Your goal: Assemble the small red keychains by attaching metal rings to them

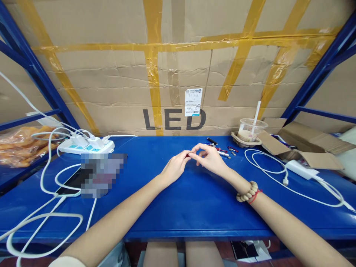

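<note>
My left hand (175,167) and my right hand (208,158) meet fingertip to fingertip above the middle of the blue table (178,207). Both are pinched closed on something too small to make out. My right wrist wears a bead bracelet (247,192) with a red string. Just beyond my right hand lie several small pens and metal parts (222,150) on the table.
A white power strip (86,145) with plugged chargers and looping white cables (50,178) lies at left beside a blurred-out object (101,174). A plastic drink cup (251,130) with a straw stands at back right, near a white charger with cable (300,170) and an open cardboard box (306,144). Cardboard marked LED forms the back wall.
</note>
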A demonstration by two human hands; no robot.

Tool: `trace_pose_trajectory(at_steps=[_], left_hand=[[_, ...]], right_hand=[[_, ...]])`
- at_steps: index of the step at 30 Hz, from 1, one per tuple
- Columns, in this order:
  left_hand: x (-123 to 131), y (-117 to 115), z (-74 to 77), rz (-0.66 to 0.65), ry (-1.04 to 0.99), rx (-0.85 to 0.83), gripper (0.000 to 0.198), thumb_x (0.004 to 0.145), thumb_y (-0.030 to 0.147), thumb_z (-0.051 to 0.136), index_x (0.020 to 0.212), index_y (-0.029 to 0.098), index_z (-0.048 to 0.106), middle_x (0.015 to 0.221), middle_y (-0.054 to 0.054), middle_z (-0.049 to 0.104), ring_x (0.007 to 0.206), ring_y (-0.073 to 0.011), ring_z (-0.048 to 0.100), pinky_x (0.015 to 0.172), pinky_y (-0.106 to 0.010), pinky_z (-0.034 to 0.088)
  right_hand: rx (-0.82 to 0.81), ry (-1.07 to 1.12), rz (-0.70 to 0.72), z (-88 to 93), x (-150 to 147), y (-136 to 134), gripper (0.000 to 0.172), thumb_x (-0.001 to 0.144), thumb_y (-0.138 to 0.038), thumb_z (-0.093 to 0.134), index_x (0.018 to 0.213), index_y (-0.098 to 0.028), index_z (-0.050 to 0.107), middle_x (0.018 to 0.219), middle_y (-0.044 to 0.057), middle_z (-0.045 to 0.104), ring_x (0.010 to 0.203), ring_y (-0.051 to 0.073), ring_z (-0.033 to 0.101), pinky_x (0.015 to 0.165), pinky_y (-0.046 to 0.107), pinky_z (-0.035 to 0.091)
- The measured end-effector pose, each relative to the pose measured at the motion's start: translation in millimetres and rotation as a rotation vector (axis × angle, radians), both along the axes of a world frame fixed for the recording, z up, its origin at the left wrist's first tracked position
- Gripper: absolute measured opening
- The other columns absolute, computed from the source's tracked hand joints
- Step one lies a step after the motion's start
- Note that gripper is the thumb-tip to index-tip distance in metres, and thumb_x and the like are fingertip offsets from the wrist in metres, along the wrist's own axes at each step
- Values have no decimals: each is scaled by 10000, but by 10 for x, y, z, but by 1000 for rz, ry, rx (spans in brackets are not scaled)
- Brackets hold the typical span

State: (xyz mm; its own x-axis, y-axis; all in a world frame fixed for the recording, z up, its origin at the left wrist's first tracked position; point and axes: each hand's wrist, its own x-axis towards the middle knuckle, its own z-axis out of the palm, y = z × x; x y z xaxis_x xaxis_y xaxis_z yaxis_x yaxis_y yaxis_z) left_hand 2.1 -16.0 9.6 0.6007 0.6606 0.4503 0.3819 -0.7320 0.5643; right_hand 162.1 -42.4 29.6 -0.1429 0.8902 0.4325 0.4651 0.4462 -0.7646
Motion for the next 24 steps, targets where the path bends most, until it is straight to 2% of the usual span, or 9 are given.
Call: trace_pose_trajectory(at_steps=[4, 8, 15, 19, 24], left_hand=[[2, 14, -3, 54, 46, -16, 149, 912, 217, 336, 1001, 211, 454, 973, -25, 610, 854, -180, 593, 724, -259, 428], [4, 33, -23, 69, 73, -49, 88, 904, 250, 347, 949, 215, 415, 944, -22, 620, 863, -200, 596, 693, -276, 429], [5, 17, -21, 60, 66, -71, 71, 914, 258, 310, 926, 208, 359, 871, -22, 608, 788, -176, 597, 649, -257, 426], [7, 6, -9, 74, 63, -55, 69, 910, 254, 311, 917, 205, 360, 805, -13, 581, 719, -175, 578, 628, -262, 410], [10, 23, -22, 84, 50, -56, 75, 905, 261, 336, 941, 208, 375, 882, -32, 583, 783, -186, 578, 651, -273, 422]], right_hand=[[17, -43, -7, 3, 15, -6, 300, 743, -443, 583, 781, -146, 579, 782, 34, 629, 442, 81, 570, 409, 179, 407], [-7, -88, -16, 11, 26, 0, 278, 755, -418, 574, 787, -143, 607, 694, 29, 645, 440, 98, 581, 409, 180, 408], [-58, -97, -12, 47, 59, 9, 275, 746, -387, 589, 837, -136, 659, 592, 34, 649, 452, 121, 592, 410, 182, 410], [-89, -38, 7, 53, 71, 22, 304, 731, -399, 603, 857, -129, 663, 691, 58, 673, 469, 117, 593, 386, 176, 404], [-149, -1, 27, 35, 86, 49, 337, 721, -411, 612, 894, -127, 664, 704, 65, 673, 475, 109, 583, 384, 168, 405]])
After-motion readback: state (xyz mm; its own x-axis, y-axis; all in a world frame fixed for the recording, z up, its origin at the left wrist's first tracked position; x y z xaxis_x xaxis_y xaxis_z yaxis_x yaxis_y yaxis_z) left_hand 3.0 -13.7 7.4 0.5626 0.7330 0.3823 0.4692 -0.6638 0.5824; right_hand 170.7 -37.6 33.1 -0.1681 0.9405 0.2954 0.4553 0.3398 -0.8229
